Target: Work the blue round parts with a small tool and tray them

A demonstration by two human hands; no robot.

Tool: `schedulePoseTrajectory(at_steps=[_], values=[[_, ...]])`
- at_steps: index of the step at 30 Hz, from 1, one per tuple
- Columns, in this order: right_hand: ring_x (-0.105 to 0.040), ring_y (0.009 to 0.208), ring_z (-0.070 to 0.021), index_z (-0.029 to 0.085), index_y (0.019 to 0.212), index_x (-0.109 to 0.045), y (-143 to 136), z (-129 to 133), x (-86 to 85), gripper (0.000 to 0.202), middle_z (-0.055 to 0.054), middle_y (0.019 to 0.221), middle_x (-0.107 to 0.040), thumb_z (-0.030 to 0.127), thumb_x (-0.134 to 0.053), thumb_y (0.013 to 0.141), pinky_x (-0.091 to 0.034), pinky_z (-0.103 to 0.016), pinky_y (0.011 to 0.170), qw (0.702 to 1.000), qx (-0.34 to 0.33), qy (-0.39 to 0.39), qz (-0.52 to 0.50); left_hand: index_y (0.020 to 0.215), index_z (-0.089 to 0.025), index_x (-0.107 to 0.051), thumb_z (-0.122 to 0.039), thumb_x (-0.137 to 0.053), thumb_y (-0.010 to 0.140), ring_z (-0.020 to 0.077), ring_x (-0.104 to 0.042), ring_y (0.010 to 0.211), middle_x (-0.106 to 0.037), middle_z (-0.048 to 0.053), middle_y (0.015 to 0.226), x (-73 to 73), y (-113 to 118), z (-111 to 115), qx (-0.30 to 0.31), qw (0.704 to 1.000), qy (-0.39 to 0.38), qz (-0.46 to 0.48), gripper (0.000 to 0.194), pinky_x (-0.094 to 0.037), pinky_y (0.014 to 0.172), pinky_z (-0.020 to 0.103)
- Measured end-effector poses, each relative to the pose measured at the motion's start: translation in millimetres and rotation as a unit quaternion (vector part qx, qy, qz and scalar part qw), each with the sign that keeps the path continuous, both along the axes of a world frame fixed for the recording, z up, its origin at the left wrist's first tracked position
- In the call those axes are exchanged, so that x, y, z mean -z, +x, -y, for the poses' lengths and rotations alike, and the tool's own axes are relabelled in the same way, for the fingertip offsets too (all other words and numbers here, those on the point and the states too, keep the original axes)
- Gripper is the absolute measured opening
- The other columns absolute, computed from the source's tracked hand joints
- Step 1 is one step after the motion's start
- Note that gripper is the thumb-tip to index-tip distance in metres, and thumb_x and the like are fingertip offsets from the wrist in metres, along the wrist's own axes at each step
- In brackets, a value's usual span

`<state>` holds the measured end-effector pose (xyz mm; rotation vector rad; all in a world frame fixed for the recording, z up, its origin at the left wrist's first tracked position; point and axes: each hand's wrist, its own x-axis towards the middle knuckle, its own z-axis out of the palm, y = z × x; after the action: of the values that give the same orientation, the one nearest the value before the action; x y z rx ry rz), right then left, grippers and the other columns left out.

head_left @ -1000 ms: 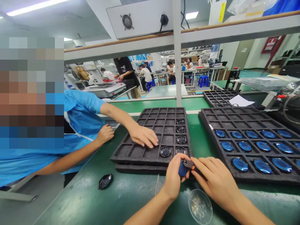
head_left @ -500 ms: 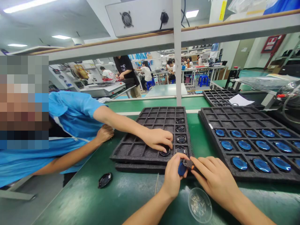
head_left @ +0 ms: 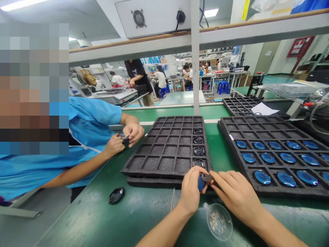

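Head view, lower centre of frame: left hand (head_left: 191, 192) and right hand (head_left: 235, 195) meeting just in front of the near edge of the middle foam tray (head_left: 164, 154). Left-hand fingers (head_left: 196, 173) curled closed around a small round blue part (head_left: 201, 183), pinched between thumb and forefingers, mostly hidden by the hand. Right-hand fingers (head_left: 218, 178) closed on a small tool with an orange-and-dark tip (head_left: 208, 178), tip touching the blue part from frame right. Tool's long axis running roughly left to right across the frame, pointing from the right hand toward the left; both hands at the part, left hand carrying it. Exact contact point too small to tell.

Just below the hands, lower centre: clear shallow dish (head_left: 219, 222) of tiny pieces on the green table (head_left: 108, 223), nearer the right wrist. Thin rod (head_left: 171, 203) lying on the table left of the left wrist. Dark oval piece (head_left: 116, 195) further left, well apart. Middle tray holding a column of round black parts (head_left: 198, 151) at its right side, nearest one just beyond the left fingers. Right of frame: second tray (head_left: 257, 128) with rows of blue discs (head_left: 261, 177).

Left of frame: co-worker's hands (head_left: 125, 137) together, holding something small and dark, clear of the middle tray.
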<state>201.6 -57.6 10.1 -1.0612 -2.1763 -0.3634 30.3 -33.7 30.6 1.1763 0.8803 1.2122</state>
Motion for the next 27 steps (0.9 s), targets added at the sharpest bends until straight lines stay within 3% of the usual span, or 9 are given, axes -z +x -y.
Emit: schedulePoseTrajectory(at_steps=[5,8,10,13,16,19,23,27], values=[[-0.060,0.088,-0.0234,0.014,0.137,-0.056,2,5,-4.4,0.031,-0.011,0.107,-0.067,0.020,-0.051,0.106,-0.047,-0.039,0.079,1.000,-0.023,0.012,-0.018,0.076,-0.017,-0.059,-0.048,-0.044,0.094,0.0095,-0.043,0.045,-0.057,0.000,0.066,0.1,2,3,0.005,1.000,0.008,0.022,0.039,-0.033,0.046,0.025],[-0.062,0.092,-0.0236,0.019,0.144,-0.050,6,16,-23.9,0.039,-0.010,0.109,-0.066,0.015,-0.052,0.105,-0.050,-0.037,0.081,0.995,-0.059,0.012,-0.079,0.073,-0.016,-0.059,-0.041,-0.047,0.090,0.0085,-0.043,0.043,-0.056,0.000,0.064,3.4,1,-2,-0.015,0.998,-0.018,0.053,0.032,-0.029,0.044,0.023],[-0.063,0.095,-0.0238,0.022,0.147,-0.048,13,25,-41.5,0.044,-0.010,0.112,-0.064,0.014,-0.053,0.103,-0.052,-0.036,0.082,0.989,-0.049,0.028,-0.134,0.071,-0.016,-0.058,-0.037,-0.048,0.087,0.0076,-0.041,0.041,-0.055,0.000,0.061,4.8,2,-5,-0.017,0.996,-0.037,0.078,0.028,-0.026,0.043,0.021],[-0.064,0.094,-0.0231,0.024,0.147,-0.049,27,36,-58.7,0.044,-0.009,0.111,-0.065,0.020,-0.055,0.104,-0.053,-0.035,0.082,0.995,-0.035,0.005,-0.091,0.072,-0.015,-0.058,-0.038,-0.046,0.088,0.0073,-0.041,0.041,-0.056,0.000,0.060,4.5,4,-5,0.021,0.995,-0.035,0.094,0.031,-0.026,0.043,0.021],[-0.063,0.091,-0.0219,0.024,0.142,-0.053,39,48,-54.3,0.036,-0.008,0.109,-0.066,0.029,-0.053,0.106,-0.052,-0.035,0.081,0.993,-0.047,-0.096,0.047,0.075,-0.015,-0.059,-0.041,-0.047,0.089,0.0070,-0.043,0.042,-0.058,0.000,0.063,3.4,4,-4,0.017,0.996,-0.020,0.085,0.033,-0.027,0.044,0.020],[-0.061,0.093,-0.0224,0.025,0.134,-0.059,45,61,-40.3,0.030,-0.009,0.110,-0.065,0.031,-0.055,0.105,-0.052,-0.037,0.082,0.976,-0.025,-0.177,0.121,0.076,-0.015,-0.059,-0.041,-0.050,0.088,0.0066,-0.045,0.043,-0.058,0.000,0.066,4.1,0,-9,0.008,0.996,-0.027,0.079,0.030,-0.024,0.043,0.019],[-0.058,0.106,-0.0236,0.027,0.138,-0.055,53,66,-32.4,0.035,-0.008,0.118,-0.062,0.032,-0.057,0.104,-0.050,-0.040,0.092,0.970,-0.009,-0.219,0.102,0.089,-0.017,-0.057,-0.050,-0.050,0.088,0.0071,-0.045,0.045,-0.060,0.000,0.071,4.6,-5,-13,0.037,0.993,-0.060,0.096,0.033,-0.020,0.041,0.017],[-0.058,0.109,-0.0216,0.024,0.140,-0.052,56,54,-32.1,0.038,-0.008,0.121,-0.061,0.024,-0.056,0.102,-0.049,-0.037,0.093,0.980,0.026,-0.193,0.027,0.096,-0.022,-0.048,-0.042,-0.060,0.083,0.0084,-0.050,0.051,-0.064,-0.002,0.079,-4.9,-9,-11,0.049,0.996,-0.031,0.065,0.026,-0.030,0.044,0.018]])
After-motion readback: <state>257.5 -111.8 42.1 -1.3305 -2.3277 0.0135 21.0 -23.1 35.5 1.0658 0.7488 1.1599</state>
